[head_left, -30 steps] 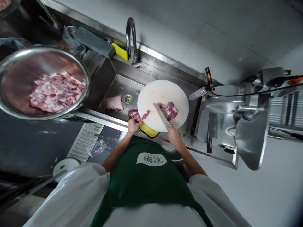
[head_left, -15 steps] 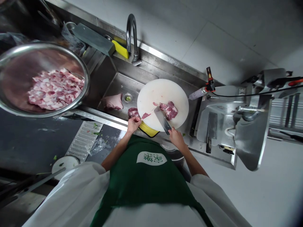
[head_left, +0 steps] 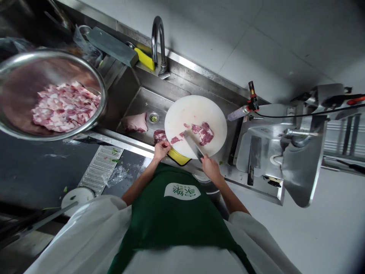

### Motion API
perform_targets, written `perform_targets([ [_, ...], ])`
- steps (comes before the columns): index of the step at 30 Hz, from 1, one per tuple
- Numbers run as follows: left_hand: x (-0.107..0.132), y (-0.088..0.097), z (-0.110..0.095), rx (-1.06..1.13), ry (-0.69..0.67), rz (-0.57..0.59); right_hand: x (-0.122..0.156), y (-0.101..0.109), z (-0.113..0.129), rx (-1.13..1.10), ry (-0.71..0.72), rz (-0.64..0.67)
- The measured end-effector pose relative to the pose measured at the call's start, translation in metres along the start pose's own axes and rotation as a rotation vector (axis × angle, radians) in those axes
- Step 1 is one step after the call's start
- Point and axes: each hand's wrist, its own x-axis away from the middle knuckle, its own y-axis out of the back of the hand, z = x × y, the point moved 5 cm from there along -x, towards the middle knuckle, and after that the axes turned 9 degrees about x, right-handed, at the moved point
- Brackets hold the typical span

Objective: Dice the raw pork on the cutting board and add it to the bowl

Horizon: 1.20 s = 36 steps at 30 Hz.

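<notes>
A round white cutting board (head_left: 196,110) lies over the right part of a steel sink (head_left: 142,99). My right hand (head_left: 210,167) is closed around the handle of a cleaver (head_left: 191,142), whose blade rests on the board between a small meat slice (head_left: 175,139) and a pile of cut meat (head_left: 204,133). My left hand (head_left: 161,149) is closed on a chunk of raw meat (head_left: 159,135) at the board's left edge.
A large steel bowl (head_left: 17,129) of chopped meat stands at the left. Another piece of meat (head_left: 134,122) lies in the sink by the drain. A faucet (head_left: 158,45) stands behind it. A meat slicer machine (head_left: 296,152) is at the right, with a torch (head_left: 242,108) beside the board.
The cleaver blade shifted left on the board toward my left hand, and small slices now lie separated beside it. My left hand stayed on the meat chunk.
</notes>
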Motion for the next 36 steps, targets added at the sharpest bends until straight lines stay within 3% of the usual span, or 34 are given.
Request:
perform_targets([
  [4,-0.001,0.001,0.003,0.001,-0.002,-0.011,0.004,0.013,-0.009,-0.005,-0.111,-0.064],
  [7,0.000,-0.001,0.005,0.003,0.002,-0.007,0.007,0.015,0.007,-0.024,-0.063,-0.102],
  [10,0.000,-0.002,0.005,0.003,0.003,-0.006,0.007,0.006,0.019,-0.017,0.020,-0.046],
  [13,0.001,-0.003,0.003,0.004,0.000,0.015,0.007,-0.002,0.013,0.014,0.050,0.034],
  [18,0.002,-0.002,0.000,0.002,0.002,-0.017,0.011,0.014,0.002,0.056,-0.055,-0.050],
  [22,0.004,-0.004,0.000,0.022,0.026,0.000,0.016,0.022,0.028,0.012,0.014,-0.111],
  [25,0.008,-0.005,-0.003,0.014,0.010,-0.001,0.012,0.014,0.049,-0.028,0.069,-0.117],
  [29,0.010,-0.009,-0.021,-0.105,-0.157,-0.046,-0.002,-0.006,0.062,-0.036,0.145,0.021],
  [33,0.009,-0.031,-0.044,-0.453,-0.422,0.076,-0.009,-0.007,0.060,-0.037,0.152,0.022],
  [36,0.005,-0.040,-0.048,-0.591,-0.472,0.113,-0.002,-0.003,0.049,-0.042,0.153,0.048],
])
